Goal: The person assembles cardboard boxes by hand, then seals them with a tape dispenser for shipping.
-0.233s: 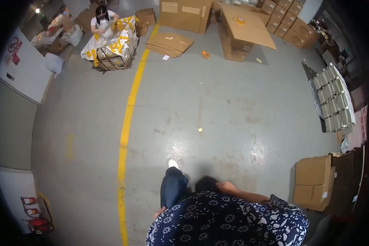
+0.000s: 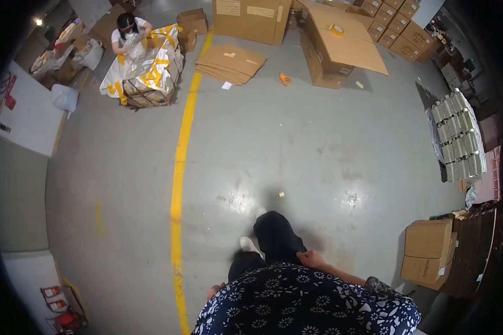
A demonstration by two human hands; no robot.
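Observation:
My right hand [image 2: 312, 258] hangs beside my right thigh, its fingers curled in a loose fist with nothing showing in them. My left hand [image 2: 214, 290] shows only as a small patch at the edge of my patterned shirt [image 2: 296, 296]; its fingers are hidden. Neither hand is close to any object on the floor. My dark trouser leg [image 2: 276, 234] is forward, and a white shoe [image 2: 248, 244] shows behind it to the left.
A yellow line [image 2: 179, 184] runs along the grey floor to my left. Ahead lie flattened cardboard sheets [image 2: 229, 64], a large carton [image 2: 324, 72] with a tape roll [image 2: 336, 30] on top, and a person [image 2: 129, 36] at a white-lined crate [image 2: 151, 92]. A carton [image 2: 427, 251] stands right.
My right leg has swung forward, while the left foot has dropped back relative to me. Floor scraps and the front carton sit slightly lower in view. Both hands stay near my sides.

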